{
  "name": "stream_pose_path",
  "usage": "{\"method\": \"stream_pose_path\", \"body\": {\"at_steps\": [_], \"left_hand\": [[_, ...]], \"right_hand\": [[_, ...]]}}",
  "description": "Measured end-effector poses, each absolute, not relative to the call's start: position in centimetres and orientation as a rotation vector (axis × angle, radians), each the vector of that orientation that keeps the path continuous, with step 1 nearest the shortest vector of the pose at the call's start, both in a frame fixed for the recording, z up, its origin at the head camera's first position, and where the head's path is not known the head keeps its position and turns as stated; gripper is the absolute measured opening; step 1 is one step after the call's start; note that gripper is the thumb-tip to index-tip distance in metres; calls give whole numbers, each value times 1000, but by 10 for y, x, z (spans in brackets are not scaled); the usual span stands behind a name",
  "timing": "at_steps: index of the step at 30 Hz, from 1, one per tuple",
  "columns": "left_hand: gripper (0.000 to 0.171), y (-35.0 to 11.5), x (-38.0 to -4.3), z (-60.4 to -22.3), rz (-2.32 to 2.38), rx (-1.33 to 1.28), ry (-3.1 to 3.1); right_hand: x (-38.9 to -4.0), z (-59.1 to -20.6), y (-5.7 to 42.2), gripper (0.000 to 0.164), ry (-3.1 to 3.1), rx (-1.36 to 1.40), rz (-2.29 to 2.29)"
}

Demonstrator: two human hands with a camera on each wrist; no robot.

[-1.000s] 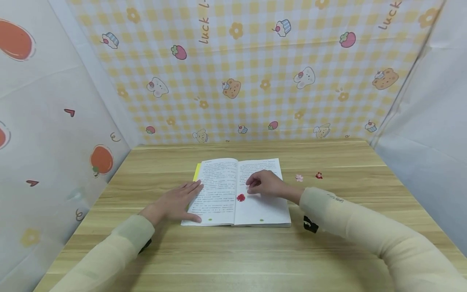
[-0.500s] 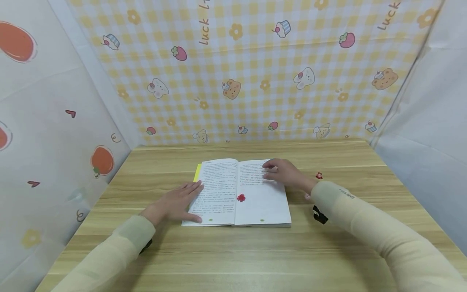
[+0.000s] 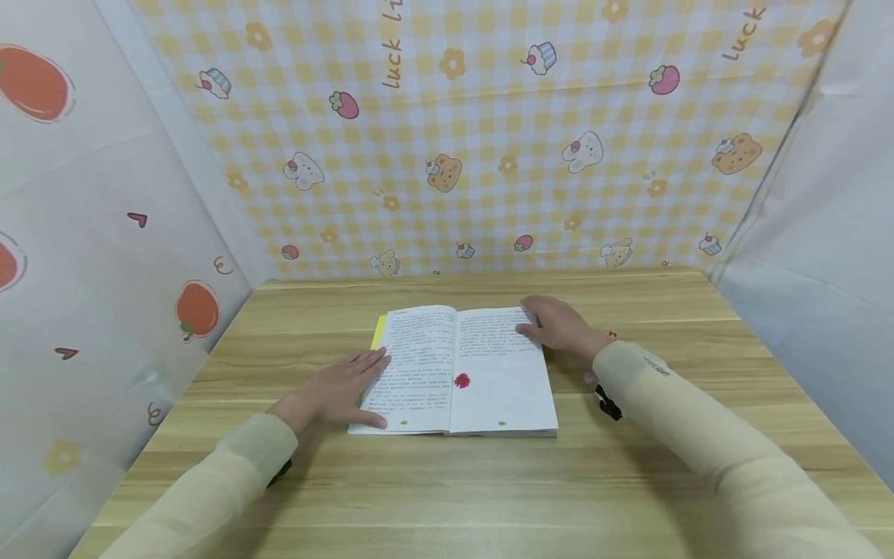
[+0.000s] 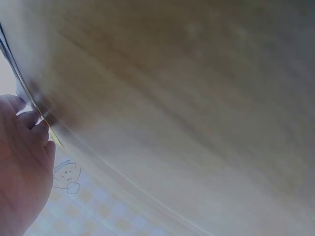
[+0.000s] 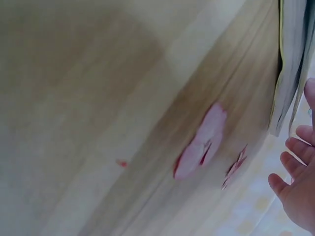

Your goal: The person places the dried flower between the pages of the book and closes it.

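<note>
An open book (image 3: 499, 396) with printed pages lies on the table, its yellow cover edge showing at the left. A dried-looking red flower (image 3: 462, 380) lies on the right page near the fold. My left hand (image 3: 342, 388) rests on the left page, fingers extended and thumb near the lower corner. My right hand (image 3: 559, 324) is at the upper outer edge of the right page, thumb over the paper. Its fingers (image 5: 295, 164) look loosely spread beside the page edges in the right wrist view.
On the table right of the book lie a pink flower (image 5: 206, 140) and a small red flower (image 5: 235, 167), mostly hidden by the right arm in the head view. A tiny red bit (image 5: 121, 163) lies near them. A checked backdrop (image 3: 482, 155) stands behind the table (image 3: 447, 497).
My right hand has moved from above the red flower, right and away from me, to the right page's outer edge. The left hand and the red flower on the page stay put.
</note>
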State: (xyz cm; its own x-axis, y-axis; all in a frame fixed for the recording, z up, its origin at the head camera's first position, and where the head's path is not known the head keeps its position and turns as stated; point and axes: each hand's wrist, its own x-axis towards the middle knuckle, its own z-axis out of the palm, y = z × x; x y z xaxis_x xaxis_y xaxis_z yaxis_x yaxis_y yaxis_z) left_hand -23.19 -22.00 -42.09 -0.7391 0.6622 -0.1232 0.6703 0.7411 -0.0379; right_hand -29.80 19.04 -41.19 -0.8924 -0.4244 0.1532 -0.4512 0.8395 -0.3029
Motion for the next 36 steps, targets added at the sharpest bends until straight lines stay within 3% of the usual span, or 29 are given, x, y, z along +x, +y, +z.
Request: {"method": "stream_pose_path", "body": {"at_steps": [11,23,31,36], "left_hand": [[108,-220,-233,-422,-138,1104,2835],[107,-221,-233,-423,-151,1118,2841],[108,-222,-233,-423,-145,1086,2834],[108,-222,-233,-422,-145,1078,2832]], "right_hand": [[-307,-418,199,73,-3060,712,306],[-309,-421,198,69,-2998,810,120],[-303,-414,193,48,-2896,718,551],[-295,-409,190,47,-2882,546,941]]}}
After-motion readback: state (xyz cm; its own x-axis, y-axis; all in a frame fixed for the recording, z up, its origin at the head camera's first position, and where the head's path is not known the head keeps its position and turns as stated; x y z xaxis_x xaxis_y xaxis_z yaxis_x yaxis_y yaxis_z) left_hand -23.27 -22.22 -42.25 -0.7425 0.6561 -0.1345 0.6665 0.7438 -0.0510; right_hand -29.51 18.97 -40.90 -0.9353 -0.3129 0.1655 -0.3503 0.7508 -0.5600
